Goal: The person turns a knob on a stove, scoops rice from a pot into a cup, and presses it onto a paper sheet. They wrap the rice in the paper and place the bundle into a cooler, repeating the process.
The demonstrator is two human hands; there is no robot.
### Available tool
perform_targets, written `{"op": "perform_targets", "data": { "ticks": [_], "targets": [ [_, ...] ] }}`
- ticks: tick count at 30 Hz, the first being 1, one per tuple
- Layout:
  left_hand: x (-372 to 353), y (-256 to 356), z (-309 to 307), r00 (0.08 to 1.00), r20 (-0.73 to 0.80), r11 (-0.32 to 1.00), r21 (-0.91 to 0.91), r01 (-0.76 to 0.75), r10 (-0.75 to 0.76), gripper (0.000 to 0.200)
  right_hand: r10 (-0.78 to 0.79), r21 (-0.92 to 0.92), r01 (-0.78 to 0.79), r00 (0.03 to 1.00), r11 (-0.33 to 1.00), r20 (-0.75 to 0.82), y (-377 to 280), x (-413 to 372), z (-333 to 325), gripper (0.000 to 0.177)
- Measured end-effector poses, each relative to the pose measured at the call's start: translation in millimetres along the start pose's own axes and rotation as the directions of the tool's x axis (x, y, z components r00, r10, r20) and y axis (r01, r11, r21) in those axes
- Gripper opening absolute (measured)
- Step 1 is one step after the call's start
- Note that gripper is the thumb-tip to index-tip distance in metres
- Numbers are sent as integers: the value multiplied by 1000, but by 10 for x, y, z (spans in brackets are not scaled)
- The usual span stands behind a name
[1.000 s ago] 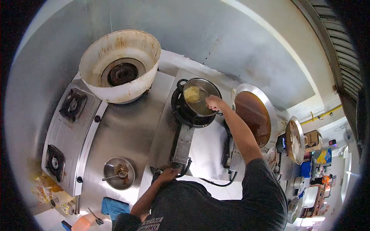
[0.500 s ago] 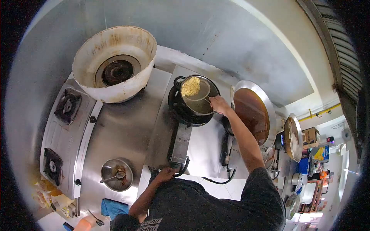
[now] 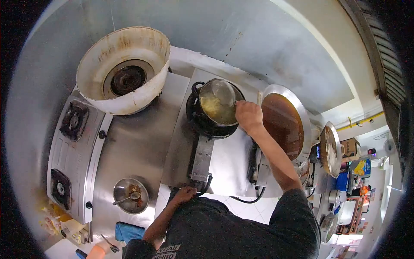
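A steel pot (image 3: 206,120) of cloudy water stands on a black burner. Inside it sits a wire strainer (image 3: 222,96) with yellow noodles (image 3: 211,105) sunk in the water. My right hand (image 3: 248,115) is shut on the strainer's handle at the pot's right rim. My left hand (image 3: 186,194) rests low down at the stove's front edge, by the burner's knob and a black hose, fingers curled on it.
A large white wok burner ring (image 3: 123,71) stands at the back left. A two-burner gas stove (image 3: 71,151) lies on the left. A steel bowl with a spoon (image 3: 130,201) sits near the front. A big pot of brown broth (image 3: 282,126) stands right of the noodle pot.
My right hand has lowered the strainer from above the pot into the water, so the noodles are now submerged. My left hand has stayed at the stove front.
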State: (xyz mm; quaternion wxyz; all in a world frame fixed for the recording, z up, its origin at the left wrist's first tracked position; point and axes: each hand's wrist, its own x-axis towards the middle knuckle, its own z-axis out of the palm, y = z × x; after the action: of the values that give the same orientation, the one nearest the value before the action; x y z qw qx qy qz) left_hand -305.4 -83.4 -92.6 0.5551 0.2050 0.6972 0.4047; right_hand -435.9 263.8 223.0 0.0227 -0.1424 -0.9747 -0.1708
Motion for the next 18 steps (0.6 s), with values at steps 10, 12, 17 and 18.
{"op": "perform_targets", "data": {
  "ticks": [10,12,17,18],
  "targets": [
    [-14,-21,21,987,-112,983,-132,-127,113,51,133,161,-202,924,966,358,29,287,340,27],
    [25,2,-14,1000,-9,1000,29,5,-4,50,-248,183,181,847,966,470,70,468,582,29],
    [83,-222,103,989,-76,991,-47,-128,124,54,-584,253,528,706,811,400,279,621,839,32],
    [106,-245,123,988,-78,980,-137,-146,136,55,-605,373,485,714,791,353,305,570,694,36]
  ]
}}
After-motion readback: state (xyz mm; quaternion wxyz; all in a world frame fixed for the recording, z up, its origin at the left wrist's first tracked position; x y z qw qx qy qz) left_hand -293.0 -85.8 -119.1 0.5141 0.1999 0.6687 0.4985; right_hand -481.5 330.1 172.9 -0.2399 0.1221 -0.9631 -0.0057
